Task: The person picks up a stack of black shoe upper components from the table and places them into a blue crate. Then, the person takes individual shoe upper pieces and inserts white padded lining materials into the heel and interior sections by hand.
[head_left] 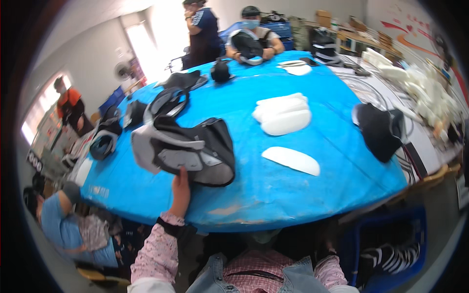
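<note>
My left hand grips the lower edge of a black and grey sewn fabric piece, its thumb side toward me. The piece is tilted up over the blue-covered table, with a pale curved band along it; I cannot tell its exact kind. To its right lies a single white half-moon insert. Beyond that sits a pile of similar white inserts. My right hand hangs low by the near table edge, dark and small, and its fingers cannot be made out.
More black fabric pieces lie along the table's left side, and another stands at the right edge. Across the table, a seated person handles a similar piece. A blue crate with striped items stands below right. White bundles crowd a side table.
</note>
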### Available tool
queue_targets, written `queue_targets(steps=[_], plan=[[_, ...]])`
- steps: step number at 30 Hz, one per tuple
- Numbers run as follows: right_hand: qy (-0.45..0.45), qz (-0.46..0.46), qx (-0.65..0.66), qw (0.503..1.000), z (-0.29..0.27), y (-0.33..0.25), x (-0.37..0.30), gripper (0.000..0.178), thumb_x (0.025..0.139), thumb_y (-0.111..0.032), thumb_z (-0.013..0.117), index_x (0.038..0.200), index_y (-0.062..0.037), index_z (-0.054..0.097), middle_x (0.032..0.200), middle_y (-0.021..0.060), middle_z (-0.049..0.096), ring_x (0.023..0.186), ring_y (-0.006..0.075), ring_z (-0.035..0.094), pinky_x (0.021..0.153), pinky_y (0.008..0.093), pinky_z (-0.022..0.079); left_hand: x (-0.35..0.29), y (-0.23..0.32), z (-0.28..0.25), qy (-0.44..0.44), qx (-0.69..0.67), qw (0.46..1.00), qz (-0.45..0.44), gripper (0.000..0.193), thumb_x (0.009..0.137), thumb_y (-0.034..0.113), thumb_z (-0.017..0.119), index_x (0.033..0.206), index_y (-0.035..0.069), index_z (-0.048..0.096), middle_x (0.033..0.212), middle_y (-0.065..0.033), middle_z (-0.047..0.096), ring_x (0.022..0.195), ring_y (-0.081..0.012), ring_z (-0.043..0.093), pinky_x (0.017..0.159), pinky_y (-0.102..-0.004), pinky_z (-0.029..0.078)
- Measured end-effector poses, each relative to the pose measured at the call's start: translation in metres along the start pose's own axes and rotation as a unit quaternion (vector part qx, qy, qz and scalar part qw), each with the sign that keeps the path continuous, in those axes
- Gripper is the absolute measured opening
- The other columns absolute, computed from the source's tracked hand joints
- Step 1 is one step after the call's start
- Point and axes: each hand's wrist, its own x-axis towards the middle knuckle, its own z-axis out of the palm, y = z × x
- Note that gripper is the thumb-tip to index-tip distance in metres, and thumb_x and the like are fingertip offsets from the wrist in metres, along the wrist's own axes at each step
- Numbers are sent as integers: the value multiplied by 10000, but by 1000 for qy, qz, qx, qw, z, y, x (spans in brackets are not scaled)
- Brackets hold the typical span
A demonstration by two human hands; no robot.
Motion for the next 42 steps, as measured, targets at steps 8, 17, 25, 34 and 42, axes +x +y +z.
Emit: queue_targets(steps=[8,17,25,34,42], plan=[[-214,-20,-81,973,57,-52,-13,298,861,-276,497,998,-35,606,946,114,609,821,243,573,722,373,450,-10,19,4,-16,-3,1000,-19,465,925,404,422,808,-32,533,682,-4,477,657,-90,391,591,-254,354],[-290,-17,-149,945,6,-61,-18,291,849,-262,513,1001,-34,612,967,110,612,843,245,572,743,363,449,-10,19,1,-32,-38,999,-17,459,930,374,426,1013,-61,547,925,-48,578,860,-102,482,778,-242,394],[-393,83,-233,886,-51,-2,-93,286,838,-249,528,1003,-33,618,986,106,615,863,246,571,761,353,448,-6,4,-4,-52,-106,993,-10,459,932,355,430,1122,-57,505,1068,-71,556,984,-125,474,860,-244,364],[-449,202,-224,841,-96,23,-140,281,826,-234,545,1005,-32,624,1007,102,617,885,248,571,782,343,447,-9,17,1,-78,-106,990,-50,493,938,363,410,1167,-69,469,1119,-97,528,1019,-150,462,896,-261,345],[-483,242,-208,815,-108,21,-147,279,815,-222,560,1007,-31,630,1027,99,620,904,250,570,801,334,446,-12,24,2,-77,-113,990,-21,466,942,338,413,1158,-70,477,1110,-97,531,1013,-149,463,887,-256,348]])
